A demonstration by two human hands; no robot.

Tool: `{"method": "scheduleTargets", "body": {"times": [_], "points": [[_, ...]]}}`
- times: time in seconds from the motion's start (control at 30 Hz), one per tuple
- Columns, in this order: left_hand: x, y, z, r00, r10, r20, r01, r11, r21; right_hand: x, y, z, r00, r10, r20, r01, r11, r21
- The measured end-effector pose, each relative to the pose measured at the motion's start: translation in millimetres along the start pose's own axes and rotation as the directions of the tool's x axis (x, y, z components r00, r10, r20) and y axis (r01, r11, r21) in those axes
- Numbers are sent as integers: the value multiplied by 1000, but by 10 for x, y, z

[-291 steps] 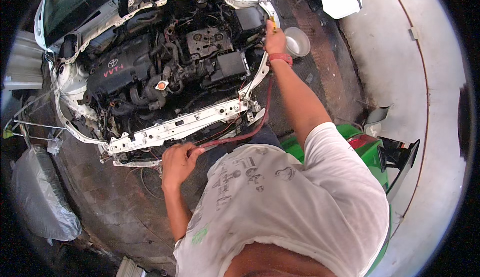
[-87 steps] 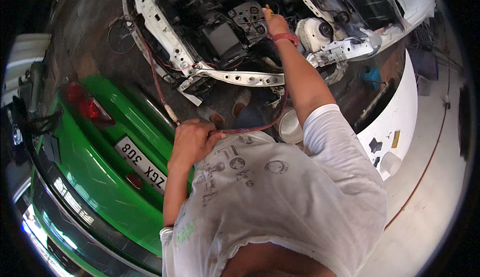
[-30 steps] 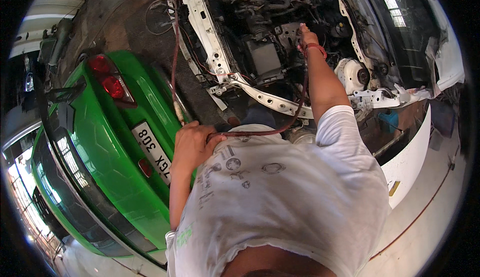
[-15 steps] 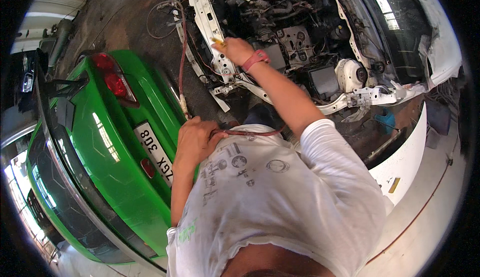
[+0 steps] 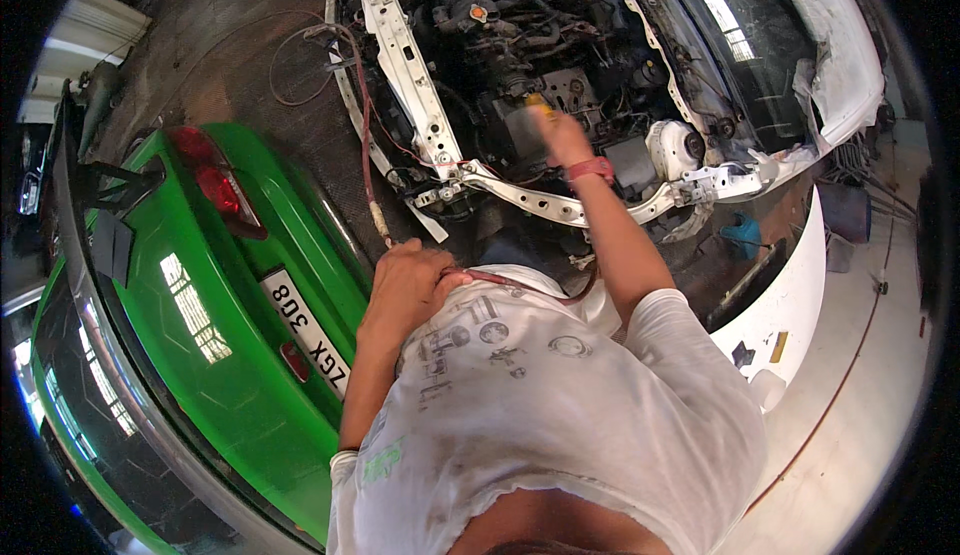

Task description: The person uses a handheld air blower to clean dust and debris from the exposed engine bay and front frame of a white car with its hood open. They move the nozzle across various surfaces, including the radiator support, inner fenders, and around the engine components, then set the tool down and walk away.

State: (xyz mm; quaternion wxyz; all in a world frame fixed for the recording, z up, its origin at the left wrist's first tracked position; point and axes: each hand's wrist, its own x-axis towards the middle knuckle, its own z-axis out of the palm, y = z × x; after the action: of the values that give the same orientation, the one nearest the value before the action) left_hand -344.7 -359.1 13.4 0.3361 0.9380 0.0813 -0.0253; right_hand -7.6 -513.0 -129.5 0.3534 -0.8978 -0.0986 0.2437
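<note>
My left hand [image 5: 408,283] is closed around a dark red hose [image 5: 367,160] at waist height. One part of the hose runs up between the two cars, and another part passes across my shirt front to the right. My right hand [image 5: 567,140], smeared by motion, reaches over the open engine bay [image 5: 520,55] of the white car. From its fingers sticks out a small yellow object [image 5: 541,106], too blurred to name. It is over the middle of the bay, apart from the white front frame bar [image 5: 400,50].
A green car [image 5: 200,285] stands close on my left, its tail lamp [image 5: 220,183] toward me. The white car's curved front rail [image 5: 530,205] is just ahead. A loose white body panel [image 5: 790,305] and a blue object [image 5: 740,235] are at the right. Another hose [image 5: 835,395] crosses the pale floor.
My right hand has moved right with the yellow object, from above the front frame bar to over the engine. My left hand keeps its hold on the hose. The view has shifted slightly.
</note>
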Motion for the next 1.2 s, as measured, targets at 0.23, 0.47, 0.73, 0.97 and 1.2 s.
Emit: {"method": "scheduleTargets", "body": {"times": [0.23, 0.47, 0.73, 0.97, 1.2], "points": [[-71, -51, 42, 1000, -11, 21, 9, 995, 101, -167, 865, -1058, 898, 202, -391, -156, 977, 146], [-112, -99, 61, 1000, 13, -28, -11, 997, 78, -517, 1536, -638, 871, 194, -452, -193, 980, 48], [-193, -126, -38, 998, 6, 65, -12, 996, 87, -577, 1443, -541, 935, 297, -193, -266, 949, 171], [-298, -222, -56, 997, 27, 69, -32, 997, 73, -795, 1129, -513, 936, 288, -200, -224, 930, 292], [-293, -364, 62, 986, 25, 165, -27, 1000, 15, -1148, 1041, -435, 948, 272, -164, -223, 938, 267]]}}
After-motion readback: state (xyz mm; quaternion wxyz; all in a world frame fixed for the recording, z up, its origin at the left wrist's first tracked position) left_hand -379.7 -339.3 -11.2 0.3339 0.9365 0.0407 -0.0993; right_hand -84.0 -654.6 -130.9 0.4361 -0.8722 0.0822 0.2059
